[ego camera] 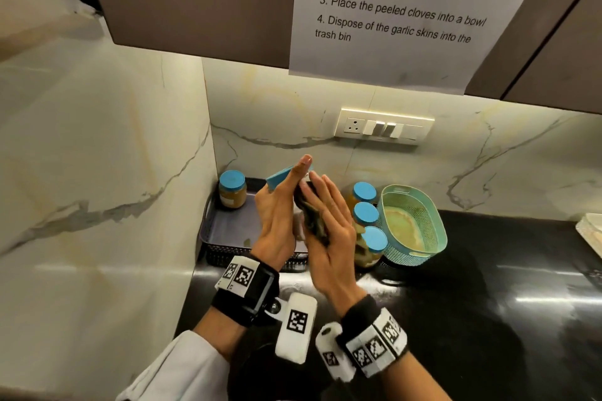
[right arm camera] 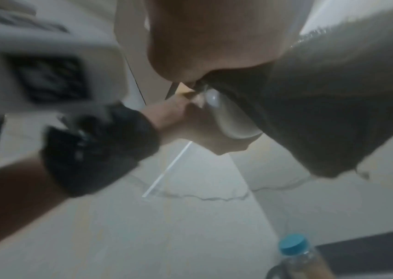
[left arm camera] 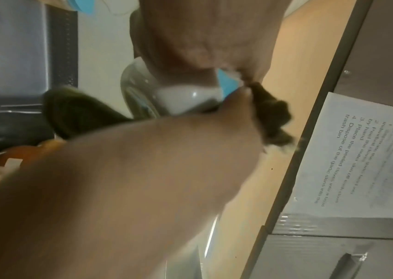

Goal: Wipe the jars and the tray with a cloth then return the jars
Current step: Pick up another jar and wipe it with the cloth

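My left hand (ego camera: 280,205) grips a glass jar (ego camera: 298,228) with a blue lid (ego camera: 279,176), tilted in the air above the dark tray (ego camera: 234,228). My right hand (ego camera: 329,225) wraps a dark olive cloth (ego camera: 314,221) against the jar's side, fingers lying along it. The left wrist view shows the jar (left arm camera: 183,98) between both hands, with cloth (left arm camera: 78,111) bunched on either side. The cloth (right arm camera: 322,113) drapes over the jar (right arm camera: 229,117) in the right wrist view. One blue-lidded jar (ego camera: 232,189) stands in the tray's back left corner. Three more jars (ego camera: 365,215) stand in a row right of the tray.
A teal perforated basket (ego camera: 433,228) sits right beside the three jars. The tray is tucked into the corner between two marble walls. A switch plate (ego camera: 386,127) is on the back wall, under a cabinet bearing a printed sheet (ego camera: 407,10). Black countertop (ego camera: 456,303) stretches to the right.
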Available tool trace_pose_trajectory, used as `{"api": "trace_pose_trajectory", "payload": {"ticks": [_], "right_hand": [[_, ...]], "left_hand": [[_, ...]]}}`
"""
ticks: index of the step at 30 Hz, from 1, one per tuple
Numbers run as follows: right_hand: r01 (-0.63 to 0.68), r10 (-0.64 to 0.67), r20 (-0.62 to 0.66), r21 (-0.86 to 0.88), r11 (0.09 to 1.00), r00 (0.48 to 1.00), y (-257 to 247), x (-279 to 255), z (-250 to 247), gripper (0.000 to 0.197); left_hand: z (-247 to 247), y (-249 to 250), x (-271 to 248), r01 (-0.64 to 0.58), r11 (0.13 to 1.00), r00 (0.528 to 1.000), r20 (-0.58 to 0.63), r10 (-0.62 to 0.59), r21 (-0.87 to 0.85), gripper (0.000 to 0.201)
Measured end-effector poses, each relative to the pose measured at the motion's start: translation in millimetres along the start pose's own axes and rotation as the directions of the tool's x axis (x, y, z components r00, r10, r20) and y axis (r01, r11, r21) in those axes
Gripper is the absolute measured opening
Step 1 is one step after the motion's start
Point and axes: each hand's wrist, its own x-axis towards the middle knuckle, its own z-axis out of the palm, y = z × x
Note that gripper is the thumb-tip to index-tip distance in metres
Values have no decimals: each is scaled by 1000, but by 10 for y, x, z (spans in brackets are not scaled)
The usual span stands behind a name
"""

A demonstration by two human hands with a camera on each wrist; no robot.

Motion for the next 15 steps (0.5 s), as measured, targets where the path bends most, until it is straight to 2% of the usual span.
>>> {"api": "trace_pose_trajectory", "payload": {"ticks": [1, 2, 3, 4, 5, 6, 8, 10, 11, 13, 14, 15], "right_hand": [[-57, 58, -7, 88, 994, 998, 39, 74, -31, 47], [-185, 195, -20, 235, 954, 981, 33, 169, -82, 44], [-301, 336, -39, 357, 884, 941, 20, 259, -127, 41], [-371, 427, -47, 414, 831, 903, -1, 300, -155, 39], [-402, 465, -36, 447, 799, 885, -49, 310, -155, 36], [-381, 433, -35, 418, 825, 901, -118, 268, -150, 35], [-189, 200, -29, 219, 957, 979, -126, 68, -122, 42], [-50, 49, 10, 22, 999, 999, 29, -63, -80, 49], [-10, 10, 18, -10, 1000, 1000, 95, -75, -62, 52], [20, -20, -2, 38, 999, 1000, 164, 14, -96, 51], [-31, 37, -41, 129, 991, 998, 160, 82, -136, 47], [-136, 164, -87, 267, 954, 983, 160, 155, -197, 41]], "left_hand": [[33, -9, -27, -10, 1000, 1000, -13, 10, 3, 82], [50, -28, -39, -14, 1000, 1000, -22, 15, 19, 80], [69, -40, -48, -12, 999, 999, -31, 14, 48, 77], [76, -59, -48, -2, 998, 999, -43, 5, 69, 77], [80, -64, -50, 3, 998, 999, -33, -1, 69, 81], [79, -59, -50, 17, 998, 1000, -14, -16, 56, 85], [56, -48, -42, 49, 998, 999, -4, -49, 26, 89], [50, -24, -64, 48, 999, 999, -22, -48, 7, 87], [54, -26, -70, 45, 999, 999, -28, -45, 16, 83], [86, -39, -96, 46, 997, 999, -1, -46, 57, 66], [96, -30, -108, 45, 996, 999, 26, -47, 79, 55], [99, -22, -100, 38, 993, 998, 45, -44, 108, 44]]}}
